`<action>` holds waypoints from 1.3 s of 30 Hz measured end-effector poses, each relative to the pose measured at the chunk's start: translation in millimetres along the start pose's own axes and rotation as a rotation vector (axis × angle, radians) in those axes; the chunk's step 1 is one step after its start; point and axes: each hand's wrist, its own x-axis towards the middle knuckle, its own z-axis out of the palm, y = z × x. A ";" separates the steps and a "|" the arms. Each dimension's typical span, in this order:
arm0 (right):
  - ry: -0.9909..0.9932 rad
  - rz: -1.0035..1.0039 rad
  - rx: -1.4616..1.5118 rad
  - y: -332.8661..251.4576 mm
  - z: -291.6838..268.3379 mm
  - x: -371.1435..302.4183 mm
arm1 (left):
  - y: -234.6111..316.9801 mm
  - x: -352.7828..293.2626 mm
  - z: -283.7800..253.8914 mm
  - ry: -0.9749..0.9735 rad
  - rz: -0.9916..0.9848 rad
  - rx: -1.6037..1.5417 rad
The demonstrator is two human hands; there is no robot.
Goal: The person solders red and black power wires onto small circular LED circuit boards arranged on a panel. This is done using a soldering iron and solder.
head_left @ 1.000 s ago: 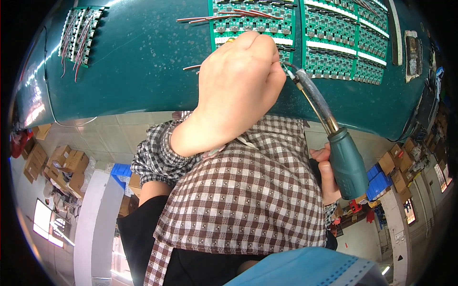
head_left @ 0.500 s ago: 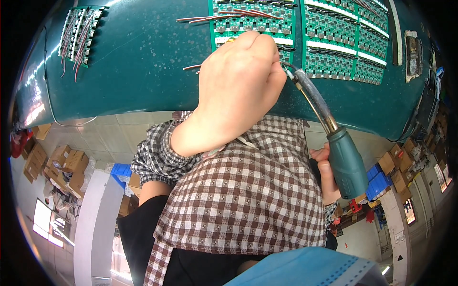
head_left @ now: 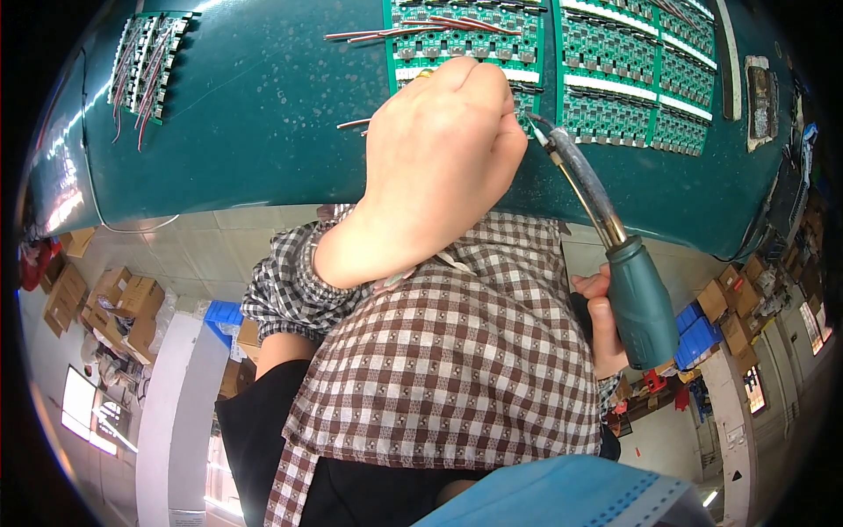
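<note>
Fingers bent and pressed together, my left hand point(head_left: 443, 140) is closed over the lower part of a green circuit board panel point(head_left: 465, 66). Its fingertips, and whatever they pinch, are hidden beneath it. The end of a thin wire point(head_left: 353, 124) pokes out from under its left side. My right hand point(head_left: 604, 321) is wrapped round the dark green handle of a soldering iron point(head_left: 645, 303), mostly hidden behind it. The iron slants up to the left, its fine tip close beside my left fingers at the panel's lower right edge. Red and dark wires point(head_left: 457, 26) lie across the panel's upper part.
More board panels point(head_left: 610, 75) lie to the right on the green tabletop point(head_left: 263, 114). A small panel with wires point(head_left: 149, 66) is at the far left. A worn metal-like block point(head_left: 760, 104) stands at the far right. A thin cable point(head_left: 92, 167) runs down the left side.
The soldering iron has shifted slightly to the right, and its tip now sits a little farther from my left fingers. My left hand and the board panels have stayed put.
</note>
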 end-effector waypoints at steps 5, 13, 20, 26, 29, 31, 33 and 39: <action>-0.002 -0.039 0.055 2.1 -0.1 -0.6 | -0.1 -0.1 -0.7 0.004 -0.001 -0.005; 0.068 0.005 0.068 0.2 5.0 0.6 | 0.5 -0.3 -2.5 -0.010 -0.010 0.020; 0.076 -0.019 0.033 -1.2 3.0 1.5 | -1.1 -1.2 -4.7 -0.027 0.008 0.030; 0.138 -0.056 0.104 4.9 8.5 0.5 | 0.9 -1.5 -5.0 -0.033 0.023 0.064; 0.111 -0.078 0.084 9.8 6.1 -0.4 | 2.4 -1.7 -4.2 -0.032 0.021 0.082; 0.081 -0.065 0.068 4.6 3.8 1.1 | 2.5 -2.3 -3.4 -0.022 0.013 0.084; 0.049 -0.053 0.052 4.8 3.0 0.8 | 1.7 -3.1 -2.5 -0.015 0.015 0.081; 0.060 -0.065 0.132 16.2 2.8 -2.6 | 2.0 -3.6 -0.4 0.000 0.016 0.084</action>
